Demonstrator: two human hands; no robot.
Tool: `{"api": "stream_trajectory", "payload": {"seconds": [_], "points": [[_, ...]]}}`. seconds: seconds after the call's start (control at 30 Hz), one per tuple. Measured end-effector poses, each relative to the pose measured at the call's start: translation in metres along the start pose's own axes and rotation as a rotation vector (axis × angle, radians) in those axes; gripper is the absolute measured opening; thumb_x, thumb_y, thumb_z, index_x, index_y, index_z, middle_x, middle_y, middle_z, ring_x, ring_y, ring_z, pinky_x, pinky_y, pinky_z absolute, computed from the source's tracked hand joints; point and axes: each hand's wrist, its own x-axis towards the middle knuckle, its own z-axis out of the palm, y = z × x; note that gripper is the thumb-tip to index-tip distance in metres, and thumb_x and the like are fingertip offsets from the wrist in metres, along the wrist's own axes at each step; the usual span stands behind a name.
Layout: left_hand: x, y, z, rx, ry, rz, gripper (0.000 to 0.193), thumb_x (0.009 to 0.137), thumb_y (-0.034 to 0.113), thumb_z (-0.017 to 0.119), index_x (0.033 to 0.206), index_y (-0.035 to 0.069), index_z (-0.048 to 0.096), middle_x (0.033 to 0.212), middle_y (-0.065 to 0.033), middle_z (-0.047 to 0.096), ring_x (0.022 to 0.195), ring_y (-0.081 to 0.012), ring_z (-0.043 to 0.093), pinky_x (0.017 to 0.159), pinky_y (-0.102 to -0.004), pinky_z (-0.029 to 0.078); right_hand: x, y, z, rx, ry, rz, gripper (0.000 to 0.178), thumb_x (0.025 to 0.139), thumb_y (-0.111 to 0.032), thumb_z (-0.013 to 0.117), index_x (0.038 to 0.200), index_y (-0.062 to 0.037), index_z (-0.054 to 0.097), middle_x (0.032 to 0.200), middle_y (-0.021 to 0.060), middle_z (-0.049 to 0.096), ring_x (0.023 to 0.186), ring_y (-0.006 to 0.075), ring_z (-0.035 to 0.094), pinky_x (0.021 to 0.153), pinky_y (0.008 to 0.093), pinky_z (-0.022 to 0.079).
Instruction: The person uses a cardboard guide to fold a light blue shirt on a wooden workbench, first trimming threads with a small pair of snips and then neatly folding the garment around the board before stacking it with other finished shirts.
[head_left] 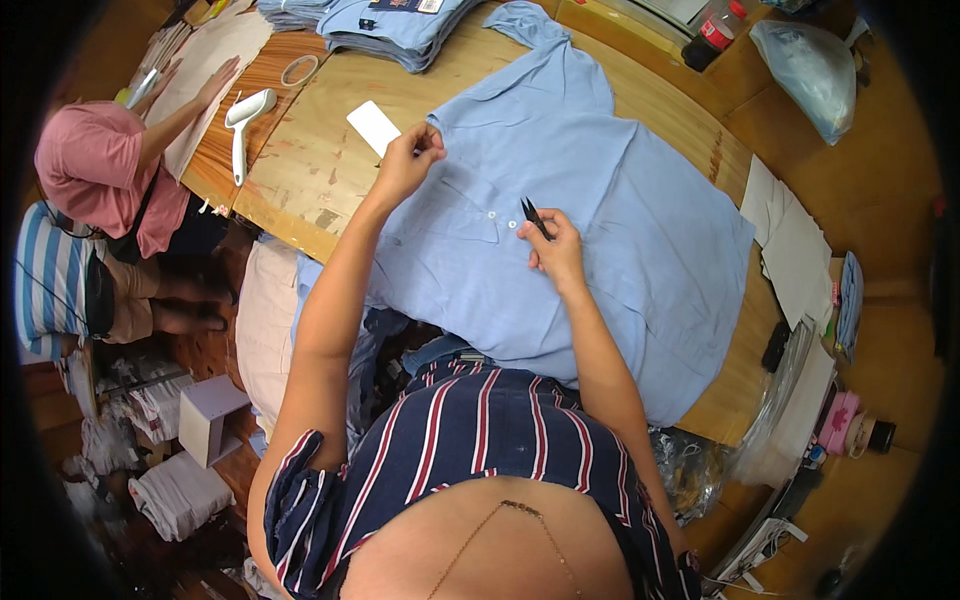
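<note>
A light blue shirt [640,230] lies spread over the wooden table, with small white buttons [512,225] showing near its middle. My right hand [557,250] is closed round small black thread snips [532,212], their points aimed away from me over the fabric beside the buttons. At the shirt's left edge, my left hand [412,160] is raised with thumb and fingers pinched together. Whatever may be between those fingertips is too small to make out. A white card [373,127] rests on the table just beyond my left hand.
Folded blue garments [395,30] are stacked at the far edge. A white lint roller [243,130] and a tape roll [299,70] lie to the left. A person in pink [110,160] works there. White papers [790,240] and a dark bottle [714,36] are at the right.
</note>
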Motion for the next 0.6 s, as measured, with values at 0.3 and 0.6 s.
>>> {"api": "stream_trajectory", "payload": {"seconds": [0.3,0.6], "points": [[-0.123,0.037,-0.029,0.521,-1.126,-0.043,0.015,0.072,0.015,0.057,0.083,0.005,0.063,0.075,-0.0105,0.061,0.071,-0.0268,0.058,0.061,-0.0332,0.045,0.001,-0.004,0.004,-0.18,0.043,-0.089,0.022,0.074,-0.019,0.064,0.086,-0.0037,0.053,0.062,0.0032,0.058,0.04,0.0094,0.045,0.036,0.0233,0.034],[-0.051,-0.006,0.055,0.375,-0.122,0.241,0.008,0.07,0.005,0.06,0.076,0.0,0.06,0.079,-0.0119,0.054,0.067,-0.0269,0.055,0.061,-0.034,0.044,0.012,-0.015,0.018,-0.574,0.088,-0.18,0.03,0.071,-0.031,0.065,0.092,-0.0101,0.06,0.071,0.0085,0.062,0.069,0.0221,0.059,0.062,0.033,0.045]]}}
